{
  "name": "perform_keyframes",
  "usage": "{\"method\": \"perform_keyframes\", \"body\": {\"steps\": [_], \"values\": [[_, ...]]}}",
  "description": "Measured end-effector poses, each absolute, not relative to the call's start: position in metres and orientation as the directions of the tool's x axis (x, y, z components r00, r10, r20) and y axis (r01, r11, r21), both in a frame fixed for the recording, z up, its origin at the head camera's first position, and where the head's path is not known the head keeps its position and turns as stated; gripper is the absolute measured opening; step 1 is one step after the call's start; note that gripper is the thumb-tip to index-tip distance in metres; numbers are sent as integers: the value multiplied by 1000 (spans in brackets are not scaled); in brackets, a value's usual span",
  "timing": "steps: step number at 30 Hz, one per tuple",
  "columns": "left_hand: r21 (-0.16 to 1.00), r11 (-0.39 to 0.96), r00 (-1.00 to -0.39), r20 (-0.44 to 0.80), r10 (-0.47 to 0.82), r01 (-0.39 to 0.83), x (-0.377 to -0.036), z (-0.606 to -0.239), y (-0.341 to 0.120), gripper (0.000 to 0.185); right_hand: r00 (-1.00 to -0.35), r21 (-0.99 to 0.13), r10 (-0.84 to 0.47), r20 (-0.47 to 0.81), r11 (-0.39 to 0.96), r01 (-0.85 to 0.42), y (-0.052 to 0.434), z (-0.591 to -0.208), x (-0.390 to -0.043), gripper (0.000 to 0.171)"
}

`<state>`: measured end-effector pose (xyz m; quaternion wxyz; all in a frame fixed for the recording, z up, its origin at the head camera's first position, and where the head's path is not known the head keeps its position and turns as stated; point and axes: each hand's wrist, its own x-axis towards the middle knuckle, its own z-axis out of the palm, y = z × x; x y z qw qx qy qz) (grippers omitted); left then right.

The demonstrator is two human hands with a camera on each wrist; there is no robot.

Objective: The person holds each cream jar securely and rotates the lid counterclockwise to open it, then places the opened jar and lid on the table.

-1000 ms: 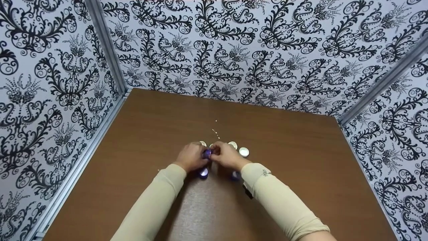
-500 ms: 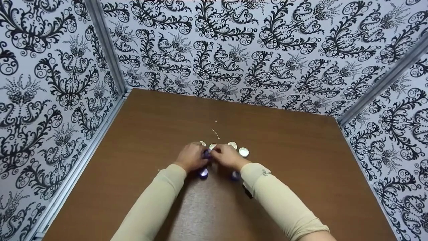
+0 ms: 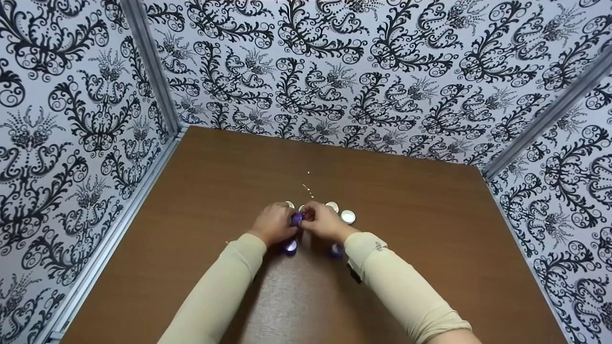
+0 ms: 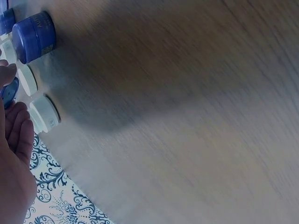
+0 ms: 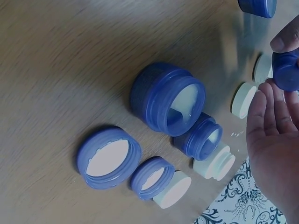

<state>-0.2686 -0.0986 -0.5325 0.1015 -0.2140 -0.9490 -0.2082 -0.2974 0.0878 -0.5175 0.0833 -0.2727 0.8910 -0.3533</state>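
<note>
In the head view both hands meet over the table around a small blue jar [image 3: 296, 219]. My left hand [image 3: 274, 223] holds it from the left. From the right, my right hand [image 3: 327, 222] pinches at it with thumb and fingertips. The right wrist view shows this small jar's rounded blue end between thumb and fingers; where lid and body part cannot be made out. Nearest the left hand is a larger blue jar [image 4: 33, 37] with printed lettering, beside a white jar [image 4: 44, 114] and a white lid [image 4: 27, 79].
Right of the hands stand a large open blue jar [image 5: 167, 99], a smaller open blue jar [image 5: 198, 136] and an open white jar [image 5: 215, 163]. Their lids lie alongside: large blue lid [image 5: 110, 157], small blue lid [image 5: 153, 178], white lid [image 5: 173, 190]. Patterned walls [image 3: 325, 71] enclose the table [image 3: 406, 191].
My right fingers slid over the small blue jar, covering much of it half a second ago, and have drawn back so it shows again. My left hand stays in place.
</note>
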Motion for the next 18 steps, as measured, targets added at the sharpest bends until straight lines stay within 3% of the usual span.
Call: {"method": "perform_keyframes", "body": {"steps": [9, 18], "values": [[360, 822, -894, 258, 366, 441, -269, -531, -98, 18, -853, -607, -522, 13, 673, -422, 87, -517, -296, 22], [360, 818, -888, 282, 364, 450, -269, -534, -99, 18, -853, -686, -521, 5, 619, -382, 88, -519, -297, 22]]}}
